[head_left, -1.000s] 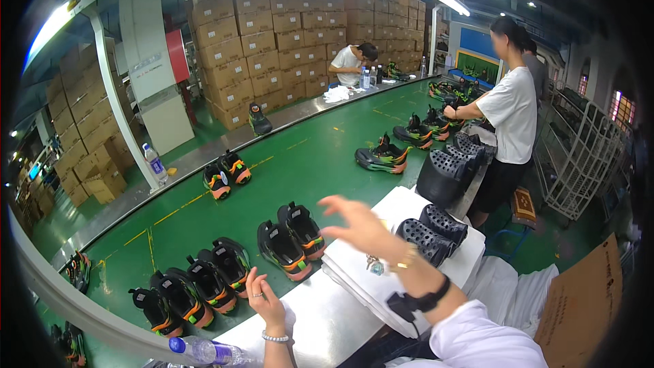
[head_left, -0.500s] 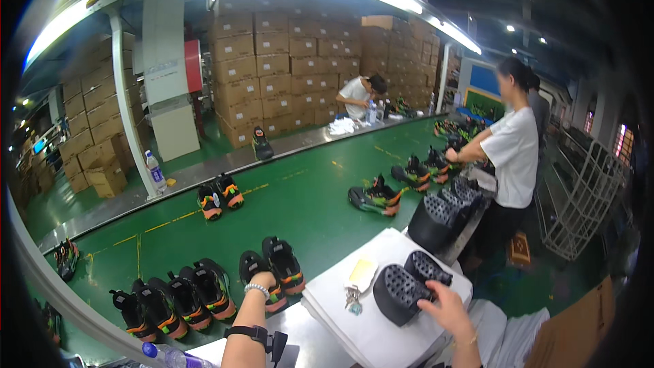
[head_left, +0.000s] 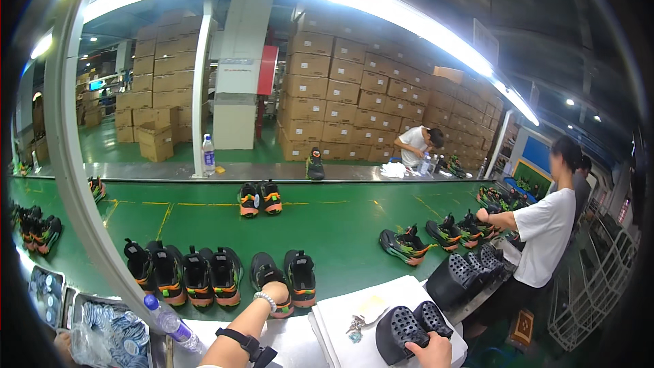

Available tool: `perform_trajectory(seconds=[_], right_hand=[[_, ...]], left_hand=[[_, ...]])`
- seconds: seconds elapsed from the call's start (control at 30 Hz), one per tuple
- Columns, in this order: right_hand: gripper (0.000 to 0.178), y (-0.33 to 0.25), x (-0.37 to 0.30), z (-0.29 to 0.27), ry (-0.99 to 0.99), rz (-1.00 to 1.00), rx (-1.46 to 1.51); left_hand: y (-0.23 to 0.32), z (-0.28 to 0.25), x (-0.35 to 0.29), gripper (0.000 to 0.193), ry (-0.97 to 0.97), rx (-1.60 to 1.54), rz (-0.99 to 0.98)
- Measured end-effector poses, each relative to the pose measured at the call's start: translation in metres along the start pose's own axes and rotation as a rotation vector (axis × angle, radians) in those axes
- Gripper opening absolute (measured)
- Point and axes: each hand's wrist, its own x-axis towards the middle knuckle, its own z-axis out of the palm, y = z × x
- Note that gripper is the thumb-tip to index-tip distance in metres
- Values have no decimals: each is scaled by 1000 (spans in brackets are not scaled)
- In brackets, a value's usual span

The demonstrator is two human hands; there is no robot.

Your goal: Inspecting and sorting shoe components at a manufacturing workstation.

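Observation:
My left hand [head_left: 275,292] is closed at the opening of a black sneaker [head_left: 262,268] with orange and green trim. Its fingertips are hidden by the shoe. A matching sneaker [head_left: 300,278] stands upright just to the right. My right hand [head_left: 432,353] grips the rear of a black clog-shaped form [head_left: 398,330] with a perforated top, thumb on one side and fingers on the other. Another perforated form [head_left: 432,315] touches it on the right. Both rest on a white padded stack [head_left: 340,313], beside a bunch of keys [head_left: 355,329].
Several sneakers [head_left: 197,276] line up on the green table [head_left: 327,232] to the left. A water bottle [head_left: 174,327] and a tray of round labels [head_left: 116,334] lie near left, by a white post [head_left: 82,184]. A co-worker [head_left: 548,232] stands at the right, next to more black forms [head_left: 453,279].
My view has swung left, bringing in the tray of labels. My right hand has closed on the rear of the clog-shaped form. My left hand stays at the same sneaker.

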Motion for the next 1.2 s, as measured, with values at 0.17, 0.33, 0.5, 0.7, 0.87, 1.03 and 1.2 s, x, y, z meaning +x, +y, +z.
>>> perform_trajectory(seconds=[0.17, 0.33, 0.5, 0.7, 0.87, 1.03, 1.2], right_hand=[[53, -17, 5, 9, -46, -64, -19], [52, -3, 7, -8, 117, 25, -101], [46, -80, 3, -54, 141, -173, 278], [43, -138, 36, -14, -151, -508, 116], [40, -218, 101, 88, -739, -472, 222], [39, -276, 121, 160, -558, -359, 78], [40, -294, 97, 216, -276, -281, 7]], left_hand=[[-96, 66, 35, 33, -292, -466, 153], [-7, -25, 18, 29, -439, -251, 148], [-17, -11, 2, 24, -75, -204, -14], [21, -2, -105, 38, 1121, -665, 22], [27, 45, -130, 72, 1059, -996, -62], [11, 60, -121, 75, 1022, -884, -37], [11, 65, -118, 71, 913, -994, -43]])
